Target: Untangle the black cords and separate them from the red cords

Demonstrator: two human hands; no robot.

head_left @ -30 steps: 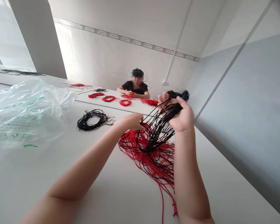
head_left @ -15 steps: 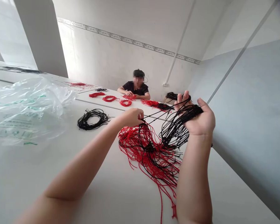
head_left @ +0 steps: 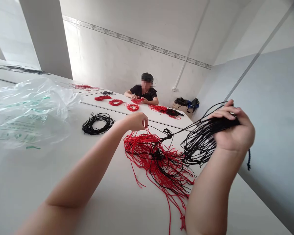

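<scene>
My right hand is closed round a thick bundle of black cords, held up at the right above the table. One black cord end dangles behind my wrist. Strands run taut leftward from the bundle to a small black knot cluster in the air. My left hand pinches thin cords, red and black, at the upper edge of a tangled red and black cord pile. That pile lies on the white table between my forearms.
A coil of black cord and a clear plastic bag lie on the left. Beyond are red cord coils and a red-black bundle. Across the table a person handles red cords. Bags sit near the wall.
My right hand has moved right, its fingers closing round the black bundle. The black knot has come away from my left hand, and the strands between the hands stretch longer.
</scene>
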